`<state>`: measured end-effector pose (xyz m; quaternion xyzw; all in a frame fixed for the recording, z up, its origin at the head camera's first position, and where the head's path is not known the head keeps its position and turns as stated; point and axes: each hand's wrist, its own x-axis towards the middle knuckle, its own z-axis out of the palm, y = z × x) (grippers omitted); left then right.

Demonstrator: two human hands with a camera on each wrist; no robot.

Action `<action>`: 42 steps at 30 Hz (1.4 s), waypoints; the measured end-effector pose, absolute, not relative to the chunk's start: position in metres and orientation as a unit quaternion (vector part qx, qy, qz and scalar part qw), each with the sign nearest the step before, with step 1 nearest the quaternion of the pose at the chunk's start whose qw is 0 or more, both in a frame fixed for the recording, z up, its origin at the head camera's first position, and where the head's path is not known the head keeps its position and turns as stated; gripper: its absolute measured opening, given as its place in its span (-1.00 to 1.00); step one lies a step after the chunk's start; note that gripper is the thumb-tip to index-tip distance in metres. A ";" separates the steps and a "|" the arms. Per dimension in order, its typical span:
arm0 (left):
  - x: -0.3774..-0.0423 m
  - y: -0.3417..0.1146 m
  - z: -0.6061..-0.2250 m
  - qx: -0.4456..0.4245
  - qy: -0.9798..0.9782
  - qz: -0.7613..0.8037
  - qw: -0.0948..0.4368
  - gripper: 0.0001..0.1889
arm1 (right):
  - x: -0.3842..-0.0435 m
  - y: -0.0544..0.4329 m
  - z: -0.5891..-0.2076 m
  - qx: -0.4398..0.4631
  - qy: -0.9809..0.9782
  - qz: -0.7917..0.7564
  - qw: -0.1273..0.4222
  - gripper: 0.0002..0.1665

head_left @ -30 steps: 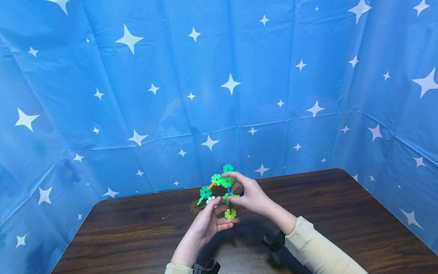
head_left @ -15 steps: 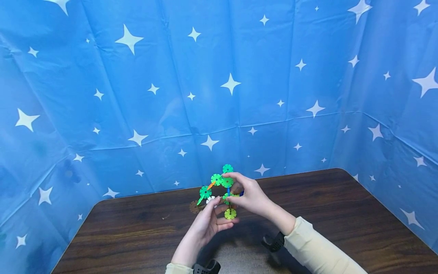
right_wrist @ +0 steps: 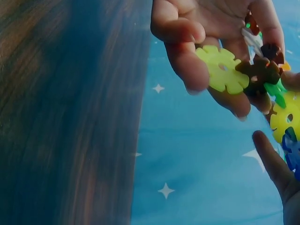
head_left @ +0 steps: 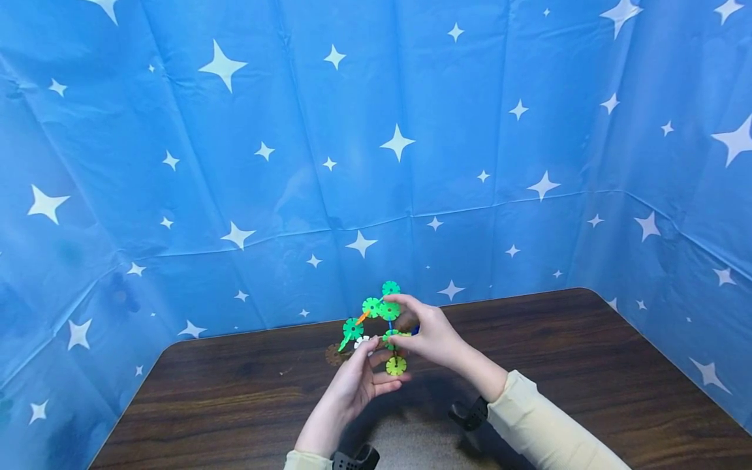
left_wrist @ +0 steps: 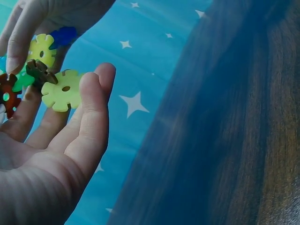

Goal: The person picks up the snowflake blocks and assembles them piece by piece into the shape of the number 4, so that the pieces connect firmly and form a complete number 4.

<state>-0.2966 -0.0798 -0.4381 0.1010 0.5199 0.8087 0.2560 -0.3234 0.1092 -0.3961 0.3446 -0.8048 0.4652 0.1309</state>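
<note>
Both hands hold up a linked structure of notched plastic snowflake discs above the table. My left hand (head_left: 355,385) supports it from below and the left, its fingers curled about the lower discs. A yellow-green disc (left_wrist: 64,90) lies against its fingers, beside a brown disc (right_wrist: 258,75). With thumb and index finger, my right hand (head_left: 431,336) grips the green discs on the right side. A top green disc (head_left: 390,288) sticks up above that hand. To the left runs a branch with a green disc (head_left: 353,328) and an orange disc (head_left: 363,318). A blue disc (left_wrist: 63,36) is partly hidden.
A dark wood-grain table (head_left: 235,398) lies beneath the hands. Behind it hangs a blue curtain (head_left: 364,189) with white stars, which also runs along both sides. Each wrist wears a black strap mount (head_left: 470,414).
Both hands keep their places and their hold on the disc structure. The head view has shifted very slightly.
</note>
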 end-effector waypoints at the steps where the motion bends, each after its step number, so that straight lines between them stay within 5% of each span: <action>1: -0.296 -0.079 -0.438 0.102 0.521 0.808 0.256 -0.27 | -0.324 0.110 -0.396 0.347 -0.804 0.465 0.130 -0.23; 17: -0.295 -0.076 -0.439 0.112 0.516 0.809 0.259 -0.30 | -0.326 0.117 -0.398 0.377 -0.798 0.451 0.134 -0.27; 26: -0.296 -0.079 -0.437 0.106 0.511 0.814 0.256 -0.26 | -0.322 0.119 -0.395 0.375 -0.810 0.428 0.140 -0.08; 36: -0.296 -0.079 -0.436 0.105 0.504 0.819 0.255 -0.35 | -0.319 0.127 -0.412 0.382 -0.845 0.222 0.303 0.32; 42: -0.296 -0.076 -0.436 0.102 0.491 0.824 0.264 -0.45 | -0.324 0.127 -0.423 0.373 -0.845 0.170 0.343 0.37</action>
